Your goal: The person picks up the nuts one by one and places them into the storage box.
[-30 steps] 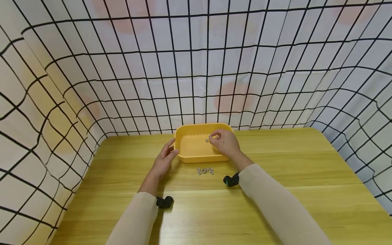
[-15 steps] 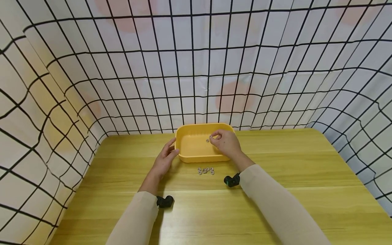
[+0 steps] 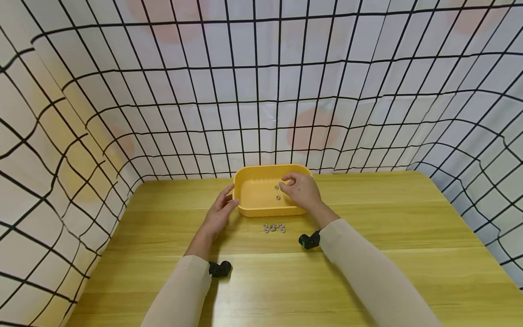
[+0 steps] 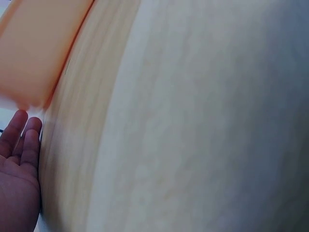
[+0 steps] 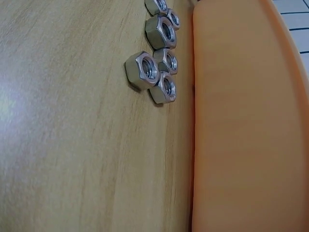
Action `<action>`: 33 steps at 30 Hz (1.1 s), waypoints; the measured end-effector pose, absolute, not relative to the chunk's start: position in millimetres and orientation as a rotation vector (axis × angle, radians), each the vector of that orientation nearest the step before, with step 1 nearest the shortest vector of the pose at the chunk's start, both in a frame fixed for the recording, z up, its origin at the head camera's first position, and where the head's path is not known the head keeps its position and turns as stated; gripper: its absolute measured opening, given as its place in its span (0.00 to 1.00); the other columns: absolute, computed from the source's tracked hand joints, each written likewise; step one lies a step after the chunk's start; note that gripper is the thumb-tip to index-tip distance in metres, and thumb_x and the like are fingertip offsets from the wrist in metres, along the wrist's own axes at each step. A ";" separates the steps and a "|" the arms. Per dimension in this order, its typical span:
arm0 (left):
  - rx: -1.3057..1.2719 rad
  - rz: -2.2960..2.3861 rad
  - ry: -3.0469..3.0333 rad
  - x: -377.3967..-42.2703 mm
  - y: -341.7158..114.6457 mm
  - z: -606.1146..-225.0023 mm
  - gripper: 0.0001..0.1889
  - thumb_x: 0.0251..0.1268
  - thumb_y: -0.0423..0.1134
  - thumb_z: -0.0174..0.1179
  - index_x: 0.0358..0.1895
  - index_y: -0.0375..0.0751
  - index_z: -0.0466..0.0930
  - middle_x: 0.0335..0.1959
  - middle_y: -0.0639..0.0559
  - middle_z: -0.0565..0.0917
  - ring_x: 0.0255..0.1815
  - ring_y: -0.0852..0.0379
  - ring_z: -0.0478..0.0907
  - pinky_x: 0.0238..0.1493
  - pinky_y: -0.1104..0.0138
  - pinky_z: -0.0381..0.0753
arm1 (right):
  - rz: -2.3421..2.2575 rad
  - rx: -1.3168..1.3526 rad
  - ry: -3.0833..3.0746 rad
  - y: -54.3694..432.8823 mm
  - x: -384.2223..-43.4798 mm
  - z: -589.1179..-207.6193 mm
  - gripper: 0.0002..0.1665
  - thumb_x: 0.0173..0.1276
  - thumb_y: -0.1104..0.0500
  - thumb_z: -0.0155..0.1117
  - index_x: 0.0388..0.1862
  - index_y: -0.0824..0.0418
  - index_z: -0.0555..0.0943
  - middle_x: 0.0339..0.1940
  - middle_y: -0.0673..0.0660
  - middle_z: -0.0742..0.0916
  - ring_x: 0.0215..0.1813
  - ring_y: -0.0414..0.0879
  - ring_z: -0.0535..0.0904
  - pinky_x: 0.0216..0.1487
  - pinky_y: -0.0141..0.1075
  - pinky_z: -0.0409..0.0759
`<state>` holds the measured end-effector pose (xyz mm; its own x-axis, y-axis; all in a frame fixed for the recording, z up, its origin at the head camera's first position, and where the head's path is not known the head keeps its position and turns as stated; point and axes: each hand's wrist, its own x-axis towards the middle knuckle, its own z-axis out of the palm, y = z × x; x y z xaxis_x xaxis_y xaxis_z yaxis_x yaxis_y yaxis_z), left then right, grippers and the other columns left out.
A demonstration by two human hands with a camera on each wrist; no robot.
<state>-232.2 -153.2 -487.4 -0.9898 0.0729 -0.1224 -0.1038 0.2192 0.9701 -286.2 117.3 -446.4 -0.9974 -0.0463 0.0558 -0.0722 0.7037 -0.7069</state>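
Note:
The yellow tray (image 3: 261, 212) stands at the back of the table, two metal hex nuts lying on its floor: one nut (image 3: 276, 187) farther back, another nut (image 3: 278, 197) nearer the front. Over the tray's right part hovers my right hand (image 3: 303, 190), thumb and forefinger slightly parted with nothing visible between them. My left hand (image 3: 218, 217) rests its fairly straight fingers against the tray's left end; the left wrist view shows the fingertips (image 4: 20, 115) at the tray's corner. Just in front of the tray sits a cluster of several hex nuts (image 5: 145, 70).
The wooden table (image 3: 261, 290) reaches back to a white curtain (image 3: 310, 81) with black grid lines, which also hangs along both sides. Small black cameras (image 3: 220, 269) are strapped at both wrists.
A second nut now lies in the tray below my right fingertips, let go from the pinch. Both hands stay almost in place.

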 end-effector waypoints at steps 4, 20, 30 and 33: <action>-0.020 1.877 2.342 -232.3 -152.8 -488.6 0.30 0.79 0.50 0.54 0.79 0.68 0.59 0.77 0.43 0.68 0.79 0.42 0.63 0.80 0.42 0.57 | 1.243 0.098 -2.847 117.9 -285.2 -445.6 0.14 0.70 0.48 0.69 0.49 0.53 0.87 0.34 0.52 0.87 0.26 0.45 0.76 0.29 0.34 0.73; -0.027 1.877 2.327 -234.0 -150.5 -488.0 0.29 0.79 0.52 0.54 0.78 0.72 0.59 0.77 0.44 0.68 0.79 0.42 0.62 0.80 0.41 0.55 | 1.610 0.075 -2.655 129.5 -281.1 -425.3 0.14 0.69 0.50 0.71 0.50 0.54 0.87 0.27 0.51 0.81 0.25 0.46 0.78 0.21 0.30 0.68; -0.043 1.872 2.324 -232.0 -152.3 -486.3 0.29 0.79 0.51 0.54 0.78 0.71 0.59 0.77 0.44 0.68 0.80 0.42 0.62 0.80 0.41 0.56 | 1.690 0.252 -2.586 138.4 -253.0 -419.8 0.18 0.70 0.51 0.71 0.52 0.60 0.86 0.26 0.52 0.83 0.22 0.45 0.75 0.20 0.31 0.68; -0.037 1.872 2.322 -231.8 -153.2 -486.0 0.29 0.79 0.50 0.54 0.78 0.71 0.59 0.77 0.44 0.68 0.80 0.42 0.62 0.80 0.42 0.56 | 1.726 0.225 -2.588 140.7 -241.1 -423.0 0.17 0.69 0.51 0.72 0.51 0.58 0.87 0.27 0.52 0.83 0.23 0.45 0.76 0.22 0.31 0.71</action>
<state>-231.8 -153.2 -486.0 -0.9871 0.0798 -0.1387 -0.1186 0.2173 0.9689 -241.1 140.7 -423.0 -0.9893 -0.1073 0.0984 -0.1321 0.3775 -0.9166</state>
